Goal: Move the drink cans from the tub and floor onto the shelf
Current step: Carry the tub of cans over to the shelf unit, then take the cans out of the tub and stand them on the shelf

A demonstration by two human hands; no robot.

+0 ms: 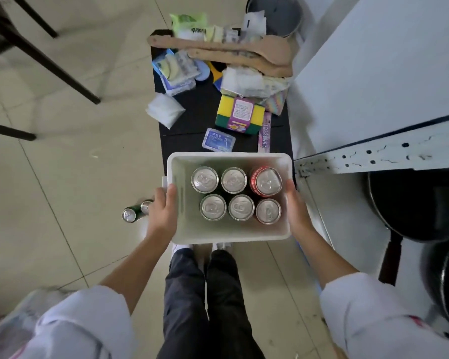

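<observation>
A white plastic tub (228, 233) is held in front of me above my legs and the tiled floor. Several drink cans stand upright inside it in two rows; one at the back right is a red can (266, 181), the others show silver tops (204, 179). My left hand (163, 212) grips the tub's left rim, thumb inside. My right hand (296, 211) grips the right rim. Two green cans (129, 215) stand on the floor just left of my left hand. The white metal shelf (379, 154) is to the right.
A black mat (197, 112) ahead carries sponges, packets, a tissue pack and wooden spoons. A grey pot (278, 14) stands beyond it. Black pans (412, 206) sit on a lower shelf level at right. Dark chair legs (49, 66) cross the upper left.
</observation>
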